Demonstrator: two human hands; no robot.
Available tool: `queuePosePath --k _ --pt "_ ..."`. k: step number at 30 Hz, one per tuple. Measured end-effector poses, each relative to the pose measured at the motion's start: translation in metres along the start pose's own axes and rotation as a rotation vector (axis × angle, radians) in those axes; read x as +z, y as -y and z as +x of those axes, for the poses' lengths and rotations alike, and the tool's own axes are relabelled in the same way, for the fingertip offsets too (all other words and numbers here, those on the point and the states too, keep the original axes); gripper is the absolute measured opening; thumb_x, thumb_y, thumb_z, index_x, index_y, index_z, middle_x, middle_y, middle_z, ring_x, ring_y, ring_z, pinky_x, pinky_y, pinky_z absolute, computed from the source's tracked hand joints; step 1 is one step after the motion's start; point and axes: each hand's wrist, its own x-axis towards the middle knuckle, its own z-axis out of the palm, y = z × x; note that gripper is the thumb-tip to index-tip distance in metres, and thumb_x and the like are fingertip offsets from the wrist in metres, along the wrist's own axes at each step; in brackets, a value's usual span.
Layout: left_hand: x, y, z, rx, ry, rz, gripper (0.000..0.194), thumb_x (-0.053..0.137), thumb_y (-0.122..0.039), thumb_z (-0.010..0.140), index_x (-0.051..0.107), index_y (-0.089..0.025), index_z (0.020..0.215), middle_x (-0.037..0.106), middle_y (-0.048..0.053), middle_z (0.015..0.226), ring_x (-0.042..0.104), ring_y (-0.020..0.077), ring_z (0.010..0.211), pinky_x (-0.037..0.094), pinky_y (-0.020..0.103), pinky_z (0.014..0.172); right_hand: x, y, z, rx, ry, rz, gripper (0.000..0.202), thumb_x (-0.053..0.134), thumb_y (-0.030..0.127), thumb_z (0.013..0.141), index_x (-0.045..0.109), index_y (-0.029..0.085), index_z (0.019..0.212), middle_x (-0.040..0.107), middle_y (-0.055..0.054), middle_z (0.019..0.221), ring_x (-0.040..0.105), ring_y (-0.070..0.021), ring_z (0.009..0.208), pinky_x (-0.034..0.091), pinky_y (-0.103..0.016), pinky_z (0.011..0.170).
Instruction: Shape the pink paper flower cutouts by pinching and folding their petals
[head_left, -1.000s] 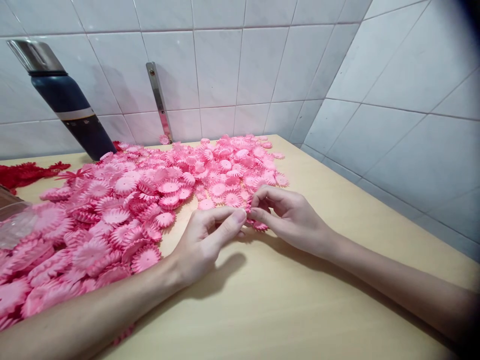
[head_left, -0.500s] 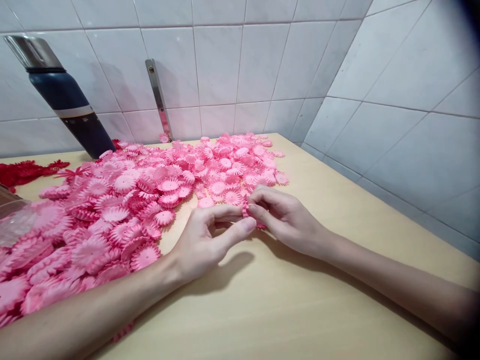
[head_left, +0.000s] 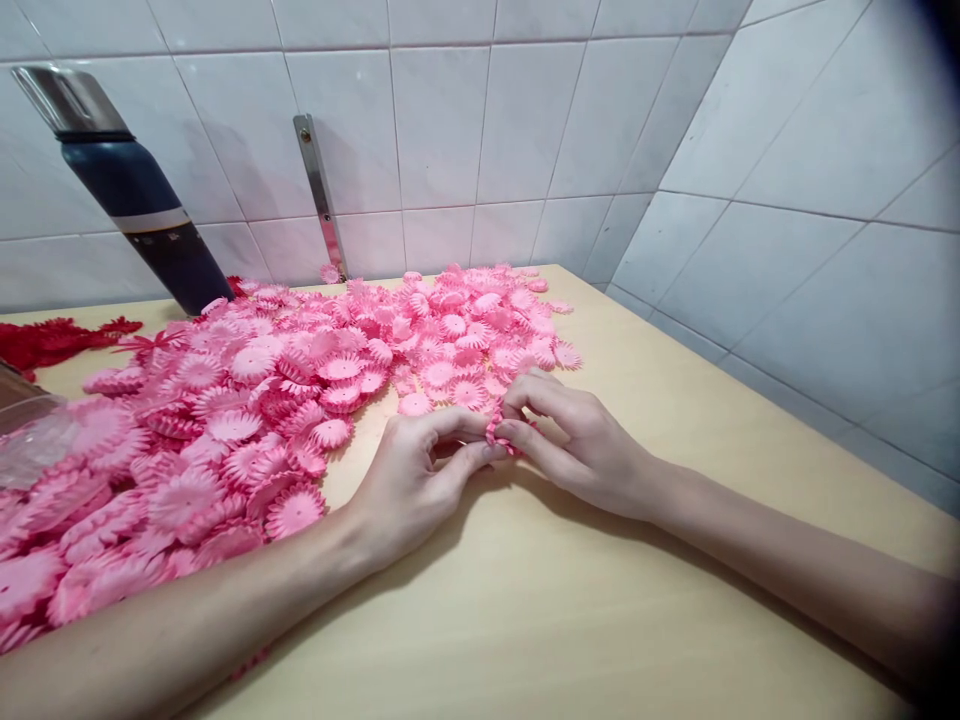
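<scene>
Your right hand [head_left: 589, 445] has its fingers pinched on a small pink flower [head_left: 493, 430]; your left hand [head_left: 409, 480] grips its other side, thumb below, nearly closed. The flower sits between both sets of fingertips, just in front of the pile [head_left: 251, 365]; you cannot tell how many layers it has. The pile spreads over the tabletop [head_left: 570, 600] to your left. Beyond are red pieces [head_left: 52, 340], a bottle [head_left: 142, 210] and a metal strip [head_left: 316, 180] against the tiles [head_left: 442, 120].
</scene>
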Motion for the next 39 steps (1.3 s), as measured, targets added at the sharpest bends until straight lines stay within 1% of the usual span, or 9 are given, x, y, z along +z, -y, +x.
queuePosePath --k 6,13,18,23,26,28,31,34,39 --pt "0.0 -0.001 -0.001 -0.008 -0.023 0.036 0.012 0.061 -0.021 0.084 0.069 -0.013 0.088 0.072 0.006 0.085 0.066 0.0154 0.078 0.053 0.024 0.07 0.0 0.001 -0.001 -0.037 0.034 -0.005 0.014 0.045 0.016 0.094 0.047 0.02 0.081 0.05 -0.002 0.073 0.045 -0.0149 0.069 0.038 -0.029 0.064" --pt "0.003 -0.006 0.001 -0.08 -0.121 0.065 0.014 0.061 -0.026 0.084 0.062 -0.013 0.077 0.066 0.004 0.076 0.065 0.0148 0.07 0.053 0.023 0.063 0.001 0.007 0.003 0.192 0.065 0.125 0.026 0.038 0.023 0.098 0.042 0.02 0.072 0.046 -0.001 0.072 0.045 -0.0151 0.068 0.039 -0.03 0.066" --pt "0.003 -0.013 0.001 -0.138 -0.163 -0.033 0.019 0.061 -0.031 0.084 0.056 -0.015 0.076 0.06 0.0 0.076 0.064 0.0126 0.067 0.054 0.022 0.06 -0.001 0.005 0.007 0.217 -0.076 0.159 0.03 0.043 0.027 0.096 0.045 0.02 0.068 0.048 -0.004 0.078 0.048 -0.0162 0.074 0.04 -0.031 0.072" --pt "0.002 -0.014 0.003 -0.185 -0.234 -0.086 0.021 0.062 -0.032 0.084 0.053 -0.014 0.076 0.06 -0.001 0.071 0.062 0.0113 0.065 0.053 0.022 0.06 -0.015 -0.026 0.007 0.431 -0.433 0.182 0.034 0.047 0.041 0.094 0.047 0.022 0.067 0.046 -0.003 0.069 0.045 -0.0175 0.065 0.039 -0.032 0.06" --pt "0.002 -0.011 0.005 -0.209 -0.226 -0.143 0.02 0.061 -0.031 0.085 0.051 -0.014 0.077 0.061 0.0 0.071 0.062 0.0113 0.063 0.053 0.024 0.062 -0.02 -0.033 0.007 0.479 -0.51 0.241 0.038 0.044 0.053 0.092 0.057 0.022 0.074 0.05 -0.006 0.073 0.05 -0.0189 0.066 0.042 -0.033 0.056" --pt "0.002 -0.009 0.006 -0.208 -0.198 -0.155 0.019 0.06 -0.03 0.085 0.051 -0.015 0.078 0.06 -0.001 0.07 0.062 0.0112 0.064 0.053 0.024 0.063 -0.019 -0.026 0.008 0.498 -0.461 0.299 0.04 0.044 0.056 0.091 0.063 0.022 0.083 0.056 -0.007 0.081 0.055 -0.0194 0.072 0.046 -0.032 0.056" --pt "0.002 -0.007 0.005 -0.164 -0.118 -0.137 0.016 0.059 -0.028 0.086 0.055 -0.014 0.08 0.061 0.0 0.074 0.061 0.0115 0.069 0.052 0.024 0.066 -0.013 -0.008 0.007 0.466 -0.233 0.367 0.03 0.059 0.05 0.085 0.067 0.023 0.096 0.062 -0.007 0.095 0.059 -0.0191 0.084 0.051 -0.03 0.061" --pt "0.001 -0.004 0.005 -0.108 -0.039 -0.111 0.013 0.058 -0.027 0.086 0.06 -0.014 0.085 0.063 0.003 0.082 0.062 0.0125 0.075 0.052 0.023 0.069 -0.007 0.003 0.006 0.44 -0.062 0.45 0.028 0.074 0.039 0.075 0.067 0.021 0.096 0.065 -0.005 0.094 0.06 -0.017 0.075 0.052 -0.029 0.058" --pt "0.001 0.0 0.005 -0.148 -0.1 -0.141 0.025 0.065 -0.027 0.081 0.06 -0.017 0.103 0.063 0.005 0.094 0.062 0.0144 0.081 0.055 0.028 0.073 -0.006 0.001 0.008 0.463 -0.169 0.553 0.026 0.077 0.037 0.072 0.061 0.018 0.081 0.063 -0.003 0.075 0.06 -0.0157 0.068 0.053 -0.03 0.06"
